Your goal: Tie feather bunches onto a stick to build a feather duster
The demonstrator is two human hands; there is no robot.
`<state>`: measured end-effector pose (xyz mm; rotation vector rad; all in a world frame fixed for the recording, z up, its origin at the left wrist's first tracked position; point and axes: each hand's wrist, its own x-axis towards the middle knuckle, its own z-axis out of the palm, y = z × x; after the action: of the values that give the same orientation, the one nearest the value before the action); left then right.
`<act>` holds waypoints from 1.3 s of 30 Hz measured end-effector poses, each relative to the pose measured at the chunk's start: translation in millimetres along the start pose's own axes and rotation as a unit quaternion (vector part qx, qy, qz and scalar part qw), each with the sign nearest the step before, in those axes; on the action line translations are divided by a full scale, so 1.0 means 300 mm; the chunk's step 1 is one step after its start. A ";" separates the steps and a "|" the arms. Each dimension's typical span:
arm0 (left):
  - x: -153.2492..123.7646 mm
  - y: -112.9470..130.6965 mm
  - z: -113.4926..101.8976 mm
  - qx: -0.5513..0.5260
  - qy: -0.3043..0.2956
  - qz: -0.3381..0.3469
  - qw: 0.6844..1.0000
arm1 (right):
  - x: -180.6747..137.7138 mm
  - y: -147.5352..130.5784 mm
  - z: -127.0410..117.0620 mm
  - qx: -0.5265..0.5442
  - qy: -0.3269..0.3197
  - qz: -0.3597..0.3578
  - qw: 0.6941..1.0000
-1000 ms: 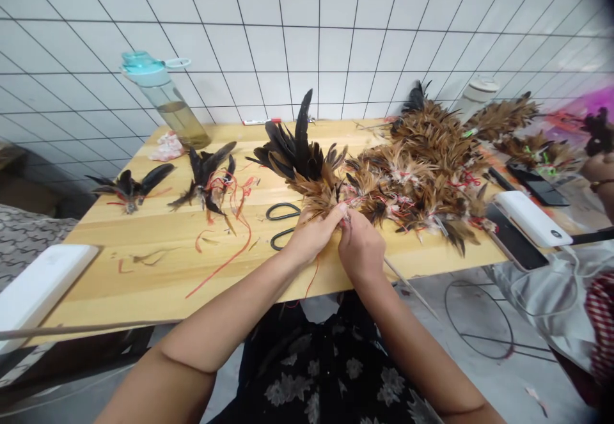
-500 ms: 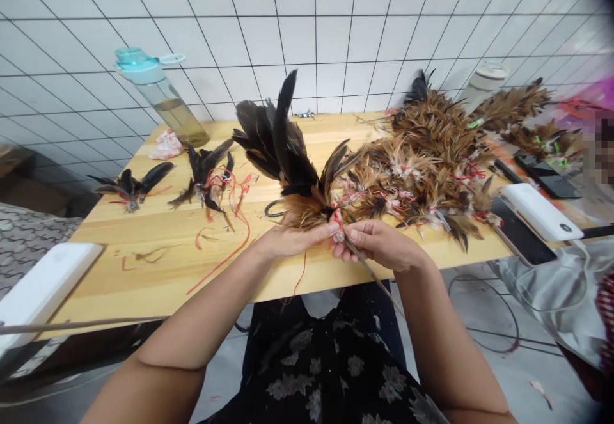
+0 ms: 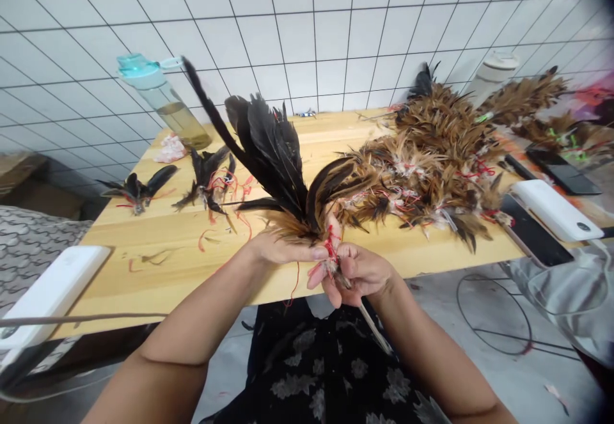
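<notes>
A bundle of long black and brown feathers (image 3: 273, 155) fans up and left over the table's front edge. Red thread (image 3: 330, 243) wraps around its bound base. My left hand (image 3: 297, 249) is closed on the bundle just below the fan, thumb across the thread. Just right of it, my right hand (image 3: 362, 274) grips the lower end, where a thin stick (image 3: 377, 329) points down toward my lap. What the right fingertips pinch is partly hidden. A loose strand of red thread (image 3: 296, 283) hangs by the left wrist.
A heap of brown feather bunches (image 3: 426, 168) covers the table's right part. Two small black feather bunches (image 3: 137, 190) and tangled red thread lie left. A water bottle (image 3: 167, 104) stands at back left. Phones and a white power bank (image 3: 551, 206) lie right; another white device (image 3: 62, 290) lies left.
The feather bundle has tilted further left and come slightly lower, toward me. Both hands moved with it, and the right hand has turned, its fingers now showing below the thread.
</notes>
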<state>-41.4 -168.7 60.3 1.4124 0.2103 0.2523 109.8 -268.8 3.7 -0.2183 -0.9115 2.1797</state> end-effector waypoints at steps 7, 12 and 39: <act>-0.007 0.001 -0.017 0.002 -0.009 0.009 1.000 | 0.023 0.030 0.037 0.054 -0.031 -0.020 0.998; 0.010 -0.021 -0.019 -0.051 0.035 -0.004 0.998 | 0.034 -0.010 0.086 0.070 0.077 -0.072 0.992; 0.131 -0.034 0.058 -0.028 0.235 0.037 0.971 | 0.004 -0.087 0.065 -0.413 0.482 -0.141 0.760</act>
<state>1.7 -174.7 53.1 1.2881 0.5346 0.6512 116.1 -266.4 35.7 -1.3778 -1.0774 0.9634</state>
